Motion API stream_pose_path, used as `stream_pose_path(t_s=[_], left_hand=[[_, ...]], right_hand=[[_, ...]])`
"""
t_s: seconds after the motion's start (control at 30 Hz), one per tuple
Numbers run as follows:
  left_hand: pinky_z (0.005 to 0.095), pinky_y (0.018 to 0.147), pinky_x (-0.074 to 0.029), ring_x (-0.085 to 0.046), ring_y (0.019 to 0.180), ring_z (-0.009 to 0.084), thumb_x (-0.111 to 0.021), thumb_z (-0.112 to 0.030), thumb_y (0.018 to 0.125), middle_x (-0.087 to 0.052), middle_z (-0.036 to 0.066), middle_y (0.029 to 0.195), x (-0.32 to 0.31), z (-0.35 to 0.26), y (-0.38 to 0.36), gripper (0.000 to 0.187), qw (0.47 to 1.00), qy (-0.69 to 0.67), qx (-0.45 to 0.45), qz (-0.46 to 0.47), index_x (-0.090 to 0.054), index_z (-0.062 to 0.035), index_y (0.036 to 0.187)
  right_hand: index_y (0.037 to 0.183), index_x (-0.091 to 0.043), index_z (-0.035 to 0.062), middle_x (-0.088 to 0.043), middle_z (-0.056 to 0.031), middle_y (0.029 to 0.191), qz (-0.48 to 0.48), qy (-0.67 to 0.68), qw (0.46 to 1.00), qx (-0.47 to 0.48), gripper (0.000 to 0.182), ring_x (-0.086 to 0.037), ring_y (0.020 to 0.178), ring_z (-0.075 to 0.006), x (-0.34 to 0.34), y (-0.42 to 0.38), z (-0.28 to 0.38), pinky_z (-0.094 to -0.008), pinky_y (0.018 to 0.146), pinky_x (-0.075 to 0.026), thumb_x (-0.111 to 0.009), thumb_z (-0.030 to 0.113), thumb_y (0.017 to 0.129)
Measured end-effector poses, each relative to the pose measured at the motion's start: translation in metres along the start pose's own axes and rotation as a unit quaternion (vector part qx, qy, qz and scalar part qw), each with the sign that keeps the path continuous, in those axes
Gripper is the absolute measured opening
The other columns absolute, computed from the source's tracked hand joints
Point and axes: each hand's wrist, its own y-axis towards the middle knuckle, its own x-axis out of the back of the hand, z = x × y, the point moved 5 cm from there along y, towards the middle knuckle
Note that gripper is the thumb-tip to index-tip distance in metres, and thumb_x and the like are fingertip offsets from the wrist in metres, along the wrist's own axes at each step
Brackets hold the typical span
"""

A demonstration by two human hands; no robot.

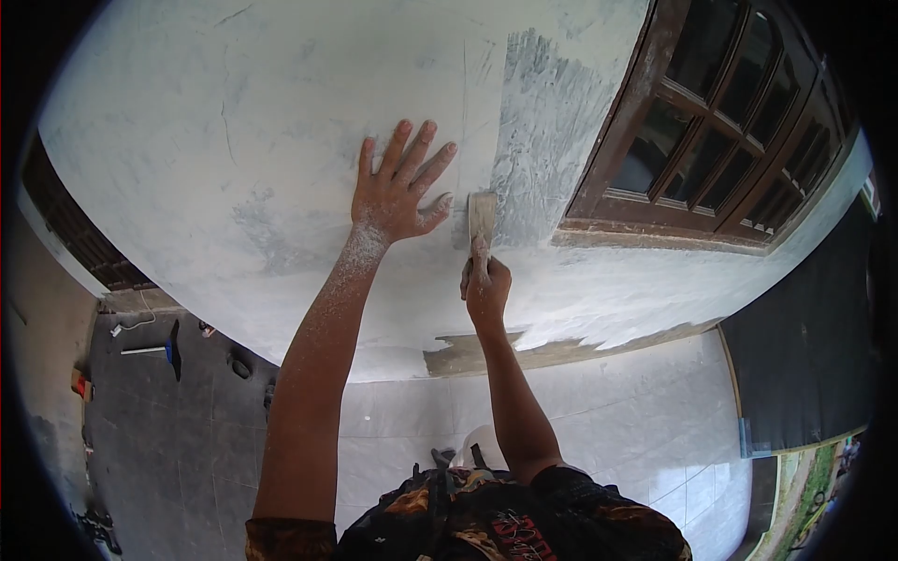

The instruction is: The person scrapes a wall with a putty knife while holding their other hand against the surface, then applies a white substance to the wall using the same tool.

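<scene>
My left hand [393, 192] lies flat on the white wall [318, 103], its fingers spread and white dust on the wrist and forearm. To its right, my right hand [486, 285] is closed around the handle of a scraper [482, 215]. The scraper's wide, pale blade points up the wall and appears to touch it, at the lower left of a rough grey patch [547, 122]. Fine cracks run through the white coat above and left of my left hand.
A brown wooden window [692, 131] borders the grey patch on the right. Bare brown wall [543, 355] shows along the bottom. Grey tiles [645, 402] cover the floor. A blue-and-black tool with a white handle [173, 351] lies at left, and a dark panel [800, 346] stands at right.
</scene>
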Motion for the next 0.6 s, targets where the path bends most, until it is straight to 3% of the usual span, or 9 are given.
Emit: stream_pose_path(t_s=[0.1, 0.17, 0.3, 0.53, 0.6], left_hand=[[0.0631, 0.114, -0.011, -0.015, 0.149, 0.0282, -0.063, -0.053, 0.080, -0.023, 0.005, 0.160, 0.002, -0.001, 0.001, 0.075, 1.000, 0.004, -0.005, -0.012, -0.038, -0.0324, 0.148], [0.0629, 0.114, -0.011, -0.015, 0.149, 0.0282, -0.064, -0.053, 0.080, -0.023, 0.005, 0.160, 0.003, -0.001, 0.001, 0.075, 1.000, 0.004, -0.008, -0.013, -0.038, -0.0321, 0.148], [0.0626, 0.114, -0.010, -0.015, 0.149, 0.0282, -0.063, -0.053, 0.080, -0.023, 0.005, 0.160, 0.002, 0.000, 0.000, 0.075, 1.000, 0.004, -0.006, -0.010, -0.038, -0.0320, 0.147], [0.0624, 0.115, -0.010, -0.014, 0.149, 0.0276, -0.063, -0.053, 0.081, -0.021, 0.005, 0.160, 0.000, 0.000, 0.001, 0.074, 1.000, 0.007, -0.008, -0.017, -0.038, -0.0324, 0.148], [0.0605, 0.117, -0.005, -0.010, 0.150, 0.0235, -0.059, -0.060, 0.081, -0.015, 0.001, 0.162, -0.002, 0.001, -0.001, 0.078, 1.000, 0.025, 0.002, 0.003, -0.031, -0.0363, 0.150]], right_hand=[[0.061, -0.053, -0.0029, -0.044, -0.0049, 0.048, 0.007, 0.002, 1.000, 0.012, 0.062, -0.041, 0.048, -0.0146, 0.000, -0.001, -0.006, -0.0346, 0.049, -0.036, -0.050, 0.044, 0.100], [0.061, -0.053, -0.0029, -0.044, -0.0052, 0.048, -0.001, -0.030, 0.999, -0.031, 0.062, -0.041, 0.048, -0.0146, 0.002, -0.013, -0.021, -0.0347, 0.049, -0.036, -0.049, 0.045, 0.100], [0.060, -0.054, -0.0026, -0.043, -0.0052, 0.047, -0.004, -0.028, 1.000, 0.006, 0.063, -0.041, 0.047, -0.0146, 0.004, 0.000, 0.002, -0.0348, 0.049, -0.036, -0.050, 0.045, 0.100], [0.055, -0.050, 0.0021, -0.042, -0.0014, 0.045, 0.000, 0.002, 0.999, -0.051, 0.063, -0.042, 0.043, -0.0115, 0.003, -0.012, -0.013, -0.0313, 0.044, -0.034, -0.052, 0.048, 0.099], [0.054, -0.051, 0.0033, -0.042, -0.0013, 0.045, 0.014, 0.045, 0.999, -0.015, 0.064, -0.043, 0.041, -0.0122, 0.001, 0.000, 0.008, -0.0308, 0.043, -0.035, -0.052, 0.050, 0.098]])
